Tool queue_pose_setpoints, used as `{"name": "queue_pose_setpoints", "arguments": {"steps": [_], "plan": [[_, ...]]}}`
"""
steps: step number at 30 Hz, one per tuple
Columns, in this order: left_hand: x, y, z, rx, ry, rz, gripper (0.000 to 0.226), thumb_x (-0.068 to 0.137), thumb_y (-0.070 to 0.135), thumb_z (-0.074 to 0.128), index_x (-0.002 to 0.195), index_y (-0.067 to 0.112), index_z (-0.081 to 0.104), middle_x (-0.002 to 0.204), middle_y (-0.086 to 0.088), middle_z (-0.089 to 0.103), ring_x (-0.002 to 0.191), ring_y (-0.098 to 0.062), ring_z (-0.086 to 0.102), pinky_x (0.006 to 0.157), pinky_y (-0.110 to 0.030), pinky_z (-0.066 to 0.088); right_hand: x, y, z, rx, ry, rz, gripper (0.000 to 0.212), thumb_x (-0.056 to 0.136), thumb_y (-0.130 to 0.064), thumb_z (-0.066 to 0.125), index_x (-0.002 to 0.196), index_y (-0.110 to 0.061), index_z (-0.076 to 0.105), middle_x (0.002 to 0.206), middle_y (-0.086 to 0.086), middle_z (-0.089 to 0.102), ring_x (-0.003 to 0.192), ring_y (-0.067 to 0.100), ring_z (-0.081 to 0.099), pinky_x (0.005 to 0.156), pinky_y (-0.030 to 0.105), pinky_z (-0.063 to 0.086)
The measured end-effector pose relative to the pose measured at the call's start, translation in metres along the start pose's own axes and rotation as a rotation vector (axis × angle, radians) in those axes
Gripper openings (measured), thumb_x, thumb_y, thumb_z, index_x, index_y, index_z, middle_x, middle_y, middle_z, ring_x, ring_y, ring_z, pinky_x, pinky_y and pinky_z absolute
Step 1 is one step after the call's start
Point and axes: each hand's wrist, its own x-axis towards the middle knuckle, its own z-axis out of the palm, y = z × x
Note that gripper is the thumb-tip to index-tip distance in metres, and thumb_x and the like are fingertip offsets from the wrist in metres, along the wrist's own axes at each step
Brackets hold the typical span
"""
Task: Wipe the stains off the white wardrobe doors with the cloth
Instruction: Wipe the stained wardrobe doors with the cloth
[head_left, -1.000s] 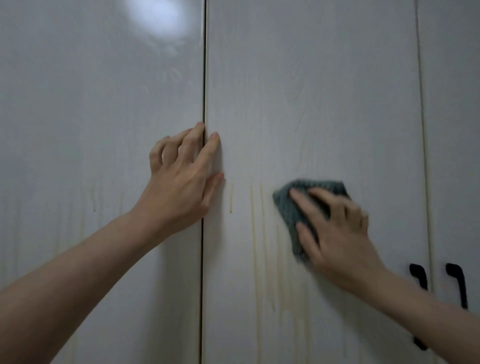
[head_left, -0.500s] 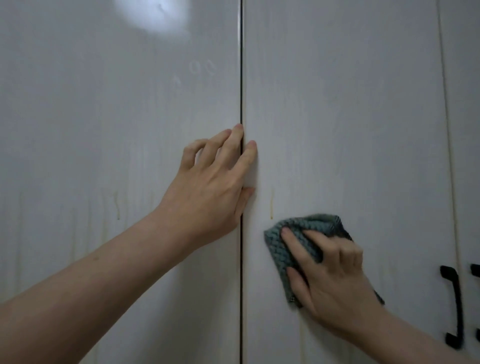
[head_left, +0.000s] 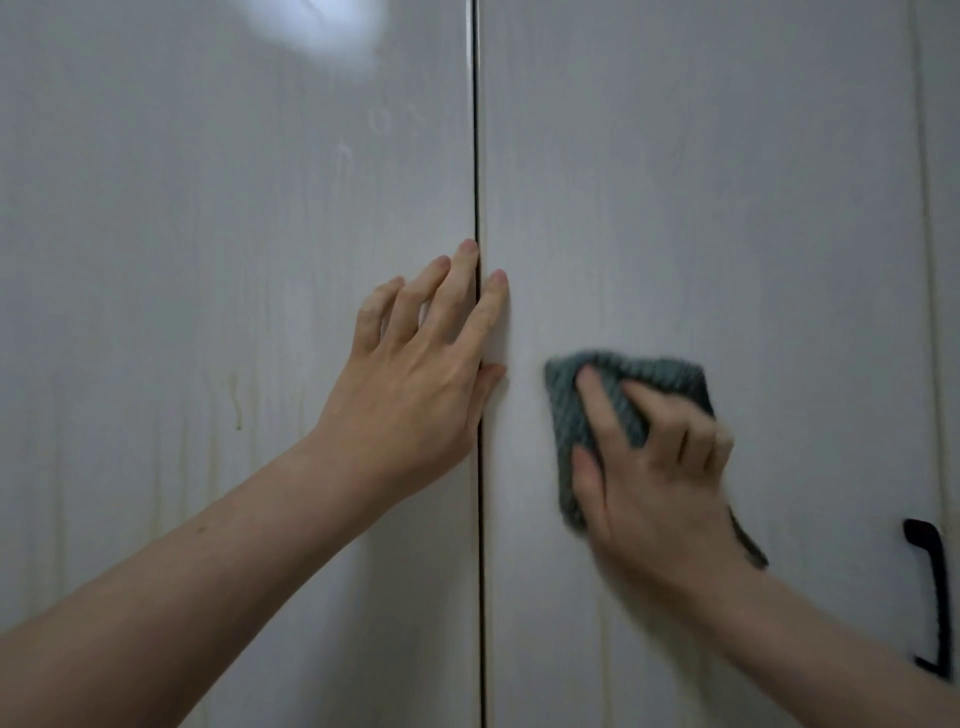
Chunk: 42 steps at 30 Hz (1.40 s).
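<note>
Two white wardrobe doors meet at a dark seam (head_left: 477, 156). My left hand (head_left: 415, 374) lies flat across that seam, fingers spread, palm on the left door (head_left: 208, 234). My right hand (head_left: 654, 478) presses a grey-green knitted cloth (head_left: 566, 410) against the right door (head_left: 727, 208), index finger stretched out, the other fingers curled into the fabric. It is blurred by motion. A yellowish drip stain (head_left: 236, 405) runs down the left door, with fainter streaks (head_left: 156, 493) below it. Pale streaks (head_left: 602, 649) show low on the right door.
A black handle (head_left: 935, 597) sits at the right door's right edge, close to my right forearm. A third door panel (head_left: 948, 208) begins beyond a thin gap at the far right. A light reflection (head_left: 332, 26) glares at the top.
My right hand slid the cloth left toward the seam, then up over the short drip beside my left thumb. Left hand stayed put on the seam. The view shifted left.
</note>
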Motion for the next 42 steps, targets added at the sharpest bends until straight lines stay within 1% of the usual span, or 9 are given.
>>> {"name": "queue_pose_setpoints", "arguments": {"steps": [3, 7, 12, 15, 23, 27, 34, 38, 42], "plan": [[0.001, 0.003, -0.005, 0.025, -0.049, -0.007, 0.064, 0.099, 0.040, 0.032, 0.156, 0.013, 0.023, 0.164, -0.014, 0.015, 0.150, -0.031, 0.019, 0.119, -0.049, 0.019, -0.042, -0.007, -0.010, 0.016, -0.043, -0.127, 0.056, 0.096, -0.044, 0.041, 0.146, -0.019, 0.041, 0.126, 0.013, 0.038, 0.111, 0.034, 0.038, 0.094, 0.049, 0.034], [0.003, 0.005, -0.014, 0.063, -0.095, -0.005, 0.065, 0.098, 0.041, 0.033, 0.155, 0.012, 0.025, 0.163, -0.016, 0.018, 0.148, -0.033, 0.023, 0.118, -0.050, 0.021, -0.011, 0.017, -0.010, 0.074, -0.046, -0.267, 0.059, 0.093, -0.049, 0.046, 0.146, -0.021, 0.046, 0.129, 0.012, 0.040, 0.114, 0.033, 0.040, 0.092, 0.046, 0.035], [0.006, 0.000, -0.022, 0.097, -0.132, 0.024, 0.066, 0.096, 0.044, 0.036, 0.154, 0.013, 0.029, 0.162, -0.015, 0.023, 0.144, -0.034, 0.030, 0.117, -0.050, 0.021, 0.097, 0.055, 0.005, 0.026, -0.064, 0.139, 0.060, 0.096, -0.051, 0.032, 0.149, -0.024, 0.034, 0.138, 0.013, 0.030, 0.120, 0.030, 0.027, 0.097, 0.045, 0.024], [0.004, -0.005, -0.024, 0.089, -0.131, 0.042, 0.068, 0.095, 0.046, 0.039, 0.154, 0.014, 0.029, 0.162, -0.012, 0.024, 0.144, -0.032, 0.030, 0.118, -0.049, 0.020, 0.102, 0.043, 0.010, 0.019, -0.054, 0.217, 0.058, 0.099, -0.047, 0.027, 0.151, -0.022, 0.031, 0.137, 0.014, 0.027, 0.120, 0.031, 0.024, 0.097, 0.048, 0.024], [-0.021, -0.024, -0.023, -0.011, -0.163, 0.090, 0.072, 0.095, 0.044, 0.038, 0.157, 0.011, 0.022, 0.165, -0.010, 0.017, 0.151, -0.027, 0.019, 0.122, -0.049, 0.015, -0.026, -0.055, -0.006, 0.066, -0.046, -0.109, 0.056, 0.097, -0.043, 0.043, 0.149, -0.024, 0.041, 0.131, 0.011, 0.039, 0.116, 0.034, 0.039, 0.096, 0.049, 0.034], [-0.030, -0.054, -0.033, 0.000, -0.191, 0.127, 0.074, 0.093, 0.047, 0.035, 0.156, 0.010, 0.023, 0.164, -0.011, 0.017, 0.151, -0.028, 0.017, 0.123, -0.049, 0.011, 0.006, -0.055, -0.006, 0.052, -0.032, -0.228, 0.056, 0.098, -0.044, 0.042, 0.150, -0.024, 0.039, 0.135, 0.011, 0.041, 0.119, 0.033, 0.040, 0.097, 0.047, 0.035], [-0.066, -0.149, -0.050, -0.085, -0.179, -0.163, 0.088, 0.095, 0.051, 0.049, 0.158, 0.012, 0.000, 0.166, -0.011, -0.009, 0.152, -0.028, -0.007, 0.123, -0.045, -0.004, 0.093, -0.102, 0.003, 0.046, -0.131, 0.113, 0.059, 0.098, -0.044, 0.030, 0.153, -0.024, 0.028, 0.143, 0.014, 0.026, 0.128, 0.034, 0.026, 0.103, 0.047, 0.020], [-0.107, -0.204, -0.053, -0.038, -0.158, -0.270, 0.096, 0.092, 0.057, 0.050, 0.157, 0.008, 0.000, 0.164, -0.016, -0.010, 0.151, -0.031, -0.010, 0.123, -0.048, -0.002, 0.039, -0.158, -0.004, 0.033, -0.099, -0.032, 0.058, 0.097, -0.043, 0.036, 0.152, -0.024, 0.034, 0.142, 0.014, 0.034, 0.124, 0.036, 0.034, 0.102, 0.051, 0.027], [-0.134, -0.246, -0.045, -0.032, -0.199, -0.370, 0.102, 0.089, 0.076, 0.027, 0.157, 0.008, -0.006, 0.164, -0.015, -0.015, 0.151, -0.027, -0.015, 0.123, -0.049, -0.004, 0.024, -0.203, -0.008, 0.048, -0.102, -0.212, 0.056, 0.099, -0.045, 0.036, 0.151, -0.025, 0.038, 0.140, 0.010, 0.038, 0.124, 0.034, 0.036, 0.102, 0.048, 0.029]]}}
